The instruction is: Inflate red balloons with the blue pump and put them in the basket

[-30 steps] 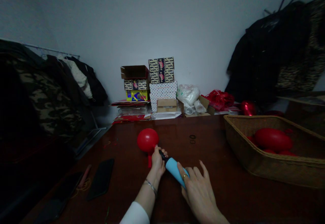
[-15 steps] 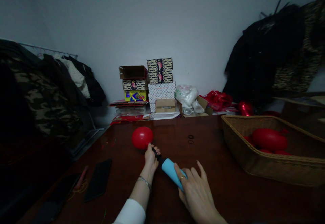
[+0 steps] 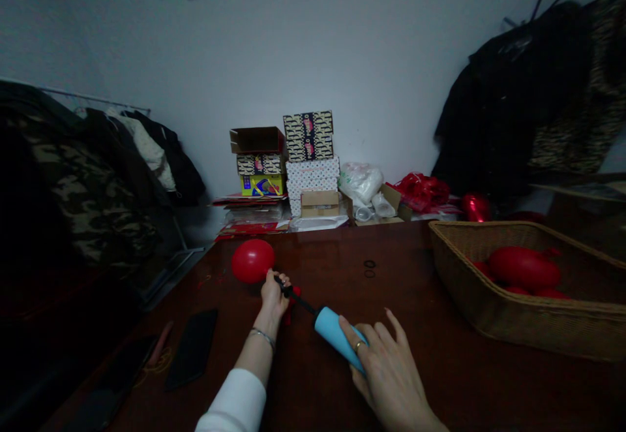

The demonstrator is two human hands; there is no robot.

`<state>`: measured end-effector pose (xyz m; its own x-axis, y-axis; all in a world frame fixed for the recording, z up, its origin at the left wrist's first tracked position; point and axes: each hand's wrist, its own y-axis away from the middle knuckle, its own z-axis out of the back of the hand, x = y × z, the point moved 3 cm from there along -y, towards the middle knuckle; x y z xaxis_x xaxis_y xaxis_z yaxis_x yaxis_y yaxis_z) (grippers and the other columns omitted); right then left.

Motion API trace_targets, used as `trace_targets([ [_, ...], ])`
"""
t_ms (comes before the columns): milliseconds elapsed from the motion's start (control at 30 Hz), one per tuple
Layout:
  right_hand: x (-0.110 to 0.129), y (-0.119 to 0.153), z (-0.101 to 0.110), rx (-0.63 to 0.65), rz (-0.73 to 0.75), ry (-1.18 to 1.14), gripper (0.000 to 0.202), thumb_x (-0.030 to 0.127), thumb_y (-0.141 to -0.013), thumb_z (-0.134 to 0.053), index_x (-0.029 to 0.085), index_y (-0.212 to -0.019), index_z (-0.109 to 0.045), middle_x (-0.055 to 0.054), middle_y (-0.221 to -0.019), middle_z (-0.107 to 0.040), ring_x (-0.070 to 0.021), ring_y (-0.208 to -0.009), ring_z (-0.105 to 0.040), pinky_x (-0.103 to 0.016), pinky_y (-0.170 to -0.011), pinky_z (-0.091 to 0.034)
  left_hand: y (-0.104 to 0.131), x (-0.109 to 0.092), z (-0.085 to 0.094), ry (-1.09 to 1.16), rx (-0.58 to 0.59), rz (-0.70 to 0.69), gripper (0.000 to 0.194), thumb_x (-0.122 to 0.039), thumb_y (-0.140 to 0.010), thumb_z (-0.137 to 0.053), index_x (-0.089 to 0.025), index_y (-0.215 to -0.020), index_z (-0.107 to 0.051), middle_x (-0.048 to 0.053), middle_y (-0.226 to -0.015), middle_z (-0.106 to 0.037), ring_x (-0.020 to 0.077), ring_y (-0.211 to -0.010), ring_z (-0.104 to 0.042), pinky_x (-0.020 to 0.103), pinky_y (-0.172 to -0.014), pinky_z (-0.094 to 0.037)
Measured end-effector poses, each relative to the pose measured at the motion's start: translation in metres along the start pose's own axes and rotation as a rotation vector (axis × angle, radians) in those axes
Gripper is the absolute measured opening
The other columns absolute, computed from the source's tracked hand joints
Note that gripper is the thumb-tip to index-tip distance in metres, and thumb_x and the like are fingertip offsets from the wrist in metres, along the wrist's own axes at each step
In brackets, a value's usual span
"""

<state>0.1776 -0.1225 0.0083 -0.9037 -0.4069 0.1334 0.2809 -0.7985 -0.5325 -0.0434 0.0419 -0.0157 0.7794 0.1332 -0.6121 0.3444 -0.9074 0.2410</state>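
A round red balloon (image 3: 252,261) is at the front end of a hand balloon pump (image 3: 340,337) with a light blue barrel and a black rod. My left hand (image 3: 274,293) is closed around the balloon's neck and the pump's black nozzle end, so the joint between them is hidden. My right hand (image 3: 386,367) grips the blue barrel with thumb and index finger, its other fingers stretched out. Between my hands a length of black rod shows. Small red pieces (image 3: 288,314) show on the table just beyond my left wrist; what they are I cannot make out.
A wicker basket (image 3: 489,314) with several red balloons (image 3: 525,267) stands on the dark wooden table (image 3: 415,386) at right. Two black rings (image 3: 370,269) lie mid-table. Dark flat objects (image 3: 192,347) lie at left. Stacked boxes (image 3: 313,187) line the wall.
My left hand and the balloon have moved left and slightly away from the blue barrel, exposing more black rod. My right hand has shifted only slightly. The red pieces beyond my left wrist now show.
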Motion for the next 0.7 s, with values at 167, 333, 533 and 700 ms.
trace_targets([
  [167,0.001,-0.001,-0.005,0.046,-0.01,0.03,0.062,0.022,-0.07,-0.065,0.03,-0.13,-0.048,0.001,-0.095,-0.065,-0.0182,-0.084,-0.055,-0.046,-0.109,-0.009,0.008,0.023,0.005,-0.046,0.023,-0.001,0.023,-0.025,-0.092,-0.042,-0.018,-0.07,-0.04,-0.005,-0.051,-0.04,0.006,-0.038,-0.038,0.015,-0.037,-0.03],
  [333,0.001,-0.003,-0.012,0.118,-0.071,0.058,0.06,0.021,-0.074,-0.062,0.03,-0.131,-0.046,0.0,-0.095,-0.065,-0.0195,-0.09,-0.055,-0.049,-0.109,-0.009,0.025,0.049,0.002,-0.084,0.046,0.017,0.022,-0.027,-0.09,-0.046,-0.018,-0.071,-0.041,-0.004,-0.051,-0.042,0.0074,-0.039,-0.041,0.017,-0.039,-0.033],
  [533,0.001,-0.005,-0.015,0.129,-0.1,0.079,0.059,0.022,-0.075,-0.06,0.027,-0.132,-0.046,-0.002,-0.092,-0.064,-0.0204,-0.09,-0.055,-0.05,-0.109,-0.009,0.045,0.067,-0.007,-0.114,0.068,0.046,0.023,-0.03,-0.088,-0.051,-0.018,-0.071,-0.041,-0.004,-0.05,-0.042,0.0079,-0.039,-0.041,0.018,-0.039,-0.034],
  [700,0.003,-0.004,-0.019,0.14,-0.085,0.066,0.057,0.022,-0.077,-0.058,0.028,-0.132,-0.046,-0.002,-0.092,-0.065,-0.0199,-0.089,-0.056,-0.049,-0.109,-0.009,0.044,0.064,-0.003,-0.121,0.013,0.033,0.022,-0.029,-0.089,-0.049,-0.018,-0.071,-0.041,-0.005,-0.05,-0.041,0.0069,-0.037,-0.039,0.017,-0.037,-0.031],
])
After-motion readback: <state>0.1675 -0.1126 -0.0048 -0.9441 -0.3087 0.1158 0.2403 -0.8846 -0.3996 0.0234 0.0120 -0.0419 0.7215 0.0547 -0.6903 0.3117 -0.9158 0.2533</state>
